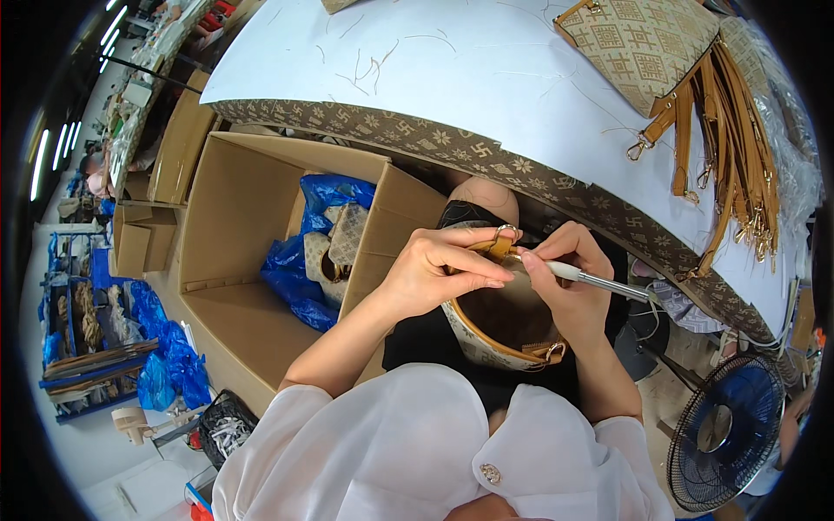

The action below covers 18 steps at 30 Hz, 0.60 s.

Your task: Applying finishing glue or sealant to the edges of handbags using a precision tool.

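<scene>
A small bucket-shaped bag (473, 340) rests on my lap with its mouth facing up. It has a beige patterned outside, a tan rim and a metal ring on the near side. My left hand (426, 271) pinches the far rim beside a tan leather tab (499, 247) that carries a metal ring. Between the fingers of my right hand (573, 282) is a pen-shaped tool (599, 280), white at the grip and silver toward its outer end. Its inner end points at the tab; my fingers hide the tip. A dark hollow shows inside the bag.
Left of my lap, an open cardboard box (230, 234) holds blue plastic (300, 291) and patterned bags (347, 234). Ahead is a white-topped table (486, 78) with loose threads, a patterned bag (638, 48) and tan straps with metal clasps (734, 156). A fan (725, 434) stands at lower right.
</scene>
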Each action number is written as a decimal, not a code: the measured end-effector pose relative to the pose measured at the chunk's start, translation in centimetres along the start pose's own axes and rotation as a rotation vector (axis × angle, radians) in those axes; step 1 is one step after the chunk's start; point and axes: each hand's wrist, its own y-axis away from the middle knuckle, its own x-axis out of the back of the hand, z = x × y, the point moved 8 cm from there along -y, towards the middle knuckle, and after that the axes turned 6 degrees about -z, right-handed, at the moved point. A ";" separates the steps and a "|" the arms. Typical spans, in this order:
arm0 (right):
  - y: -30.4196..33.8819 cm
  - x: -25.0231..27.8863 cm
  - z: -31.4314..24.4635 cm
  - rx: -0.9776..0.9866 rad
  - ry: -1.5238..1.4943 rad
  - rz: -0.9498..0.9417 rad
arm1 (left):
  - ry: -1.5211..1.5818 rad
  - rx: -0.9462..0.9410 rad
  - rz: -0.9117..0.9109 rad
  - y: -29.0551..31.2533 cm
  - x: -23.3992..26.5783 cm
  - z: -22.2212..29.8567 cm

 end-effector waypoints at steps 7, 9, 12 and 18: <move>0.6 2.0 -1.6 0.220 -0.311 0.042 | -0.179 -0.054 0.215 -1.0 3.6 0.8; 0.5 0.9 -3.8 0.365 -0.034 -0.120 | -0.246 -0.062 0.308 -1.9 6.3 0.8; 0.5 -0.5 -4.6 0.497 0.180 -0.233 | -0.334 -0.192 0.354 -3.1 7.9 2.1; 1.8 -0.7 -1.9 0.528 0.305 -0.180 | -0.835 -0.423 0.227 1.0 2.6 7.4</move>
